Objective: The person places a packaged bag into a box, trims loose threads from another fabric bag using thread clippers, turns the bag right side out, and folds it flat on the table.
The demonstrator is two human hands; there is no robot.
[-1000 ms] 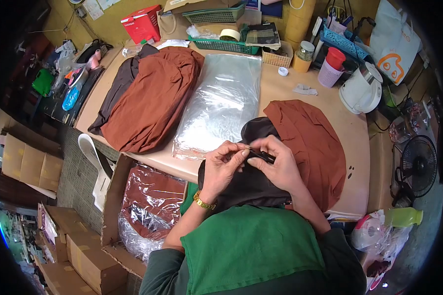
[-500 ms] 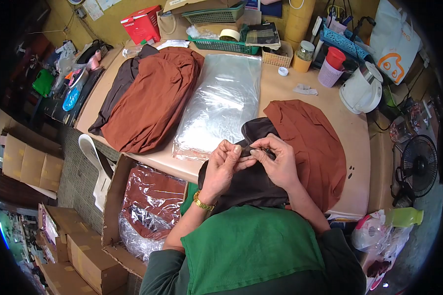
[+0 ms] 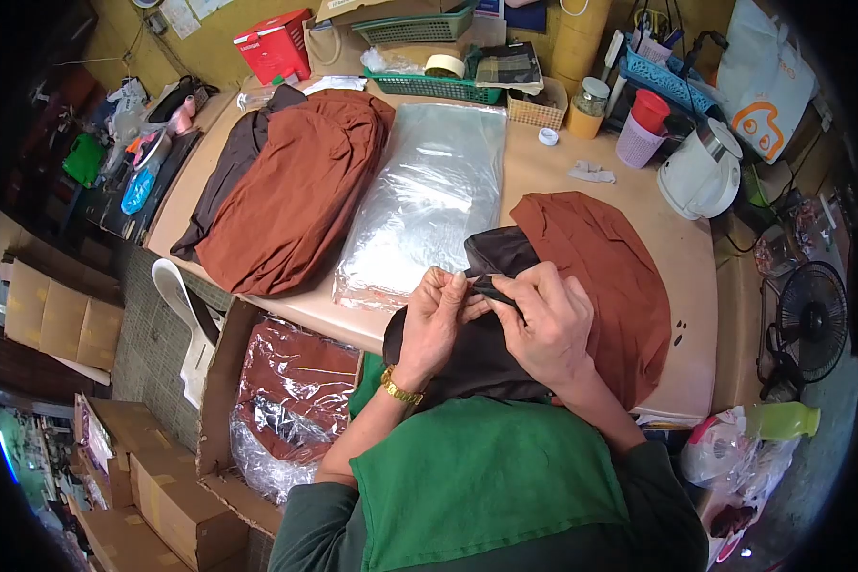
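Over my lap and the table's near edge lies a dark brown cloth (image 3: 486, 357), joined or lying against a rust-brown cloth (image 3: 615, 286) on the right. My left hand (image 3: 432, 319) pinches a bit of the dark cloth between thumb and fingers. Close beside it, my right hand (image 3: 550, 319) is closed, back of the hand up, around a narrow black thing (image 3: 495, 288) that points toward the left fingertips. Whether that is a small tool or folded cloth I cannot tell.
A stack of clear plastic bags (image 3: 429, 191) lies mid-table, with another rust-brown cloth (image 3: 281, 200) left of it. Below the table edge stands an open carton (image 3: 221, 410) holding plastic-wrapped brown cloth. Baskets, a jar (image 3: 593, 95) and a white kettle (image 3: 701, 172) line the back.
My right hand has turned over so its back faces up, and it has moved slightly right. The left hand keeps its pinch with little movement.
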